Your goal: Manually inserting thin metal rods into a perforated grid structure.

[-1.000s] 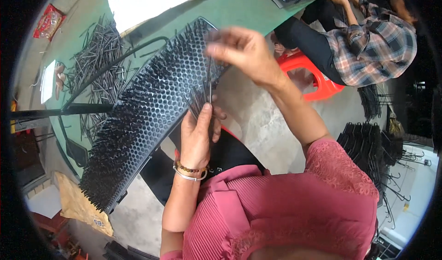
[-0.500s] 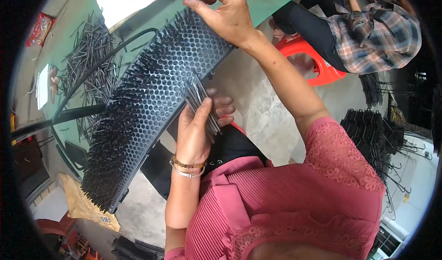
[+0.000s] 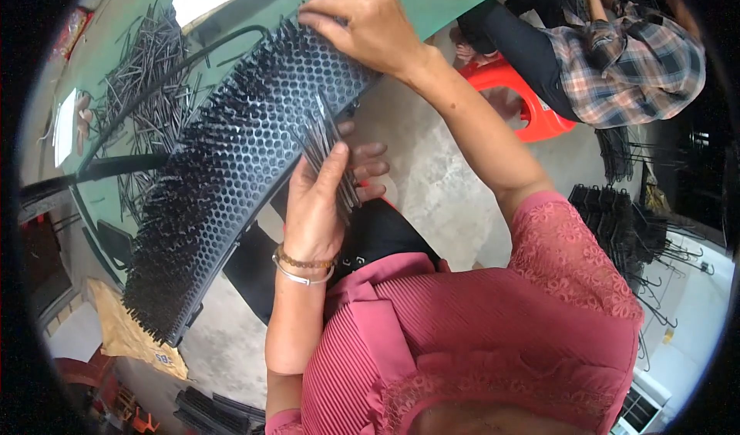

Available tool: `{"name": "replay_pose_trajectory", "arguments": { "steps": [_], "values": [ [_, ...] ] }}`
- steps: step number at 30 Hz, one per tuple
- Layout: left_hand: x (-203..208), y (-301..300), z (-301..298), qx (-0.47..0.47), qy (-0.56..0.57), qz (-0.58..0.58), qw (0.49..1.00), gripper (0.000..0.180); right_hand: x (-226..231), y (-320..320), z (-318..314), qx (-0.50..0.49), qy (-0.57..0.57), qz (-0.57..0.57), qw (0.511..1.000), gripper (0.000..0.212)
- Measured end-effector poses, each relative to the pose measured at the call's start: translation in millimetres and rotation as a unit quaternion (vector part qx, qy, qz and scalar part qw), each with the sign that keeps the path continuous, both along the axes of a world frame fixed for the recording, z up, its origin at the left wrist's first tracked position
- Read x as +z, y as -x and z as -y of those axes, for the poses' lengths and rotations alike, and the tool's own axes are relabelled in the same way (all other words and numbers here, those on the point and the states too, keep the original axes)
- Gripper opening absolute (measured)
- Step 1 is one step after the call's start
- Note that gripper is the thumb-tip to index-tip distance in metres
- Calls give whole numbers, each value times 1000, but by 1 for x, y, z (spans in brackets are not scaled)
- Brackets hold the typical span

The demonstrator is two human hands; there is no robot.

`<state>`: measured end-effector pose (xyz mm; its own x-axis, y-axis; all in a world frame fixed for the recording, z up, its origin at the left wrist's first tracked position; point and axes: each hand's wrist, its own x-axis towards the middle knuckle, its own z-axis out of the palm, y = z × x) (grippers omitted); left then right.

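Observation:
A long, dark perforated panel (image 3: 266, 146) slants across the front of me, its many round holes in rows. Short black sticks (image 3: 181, 196) stand up in the holes along its far side; the holes on the near side are bare. My left hand (image 3: 324, 177) is closed on a bundle of thin dark sticks (image 3: 320, 146) at the panel's near edge, thumb on top. At the panel's upper right end is my right hand (image 3: 362, 23), fingers bent and thumb toward the standing sticks; whether a stick is between its fingertips is hidden.
A heap of loose dark sticks (image 3: 150, 88) lies on the green table (image 3: 100, 227) beyond the panel, near a black bent bar (image 3: 146, 123). Upper right, another person in a plaid shirt (image 3: 624, 65) sits by a red plastic stool (image 3: 532, 115). Black hooked racks (image 3: 617, 227) are at right.
My right hand has shifted slightly left and down, its fingers coming closer to the panel. The panel and my left hand appear a little further left in view. The bundle stays held.

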<state>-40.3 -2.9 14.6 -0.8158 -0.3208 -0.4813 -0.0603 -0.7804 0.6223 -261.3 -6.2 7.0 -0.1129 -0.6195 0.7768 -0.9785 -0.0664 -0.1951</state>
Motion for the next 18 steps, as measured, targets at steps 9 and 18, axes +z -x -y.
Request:
{"name": "replay_pose_trajectory", "arguments": {
  "steps": [9,18],
  "values": [
    [4,-7,2,32,43,-28,998,33,30,-54,-52,133,-300,479,814,24],
    [8,-13,3,7,58,-35,998,36,26,-62,-63,169,-222,663,695,21]
  ]
}}
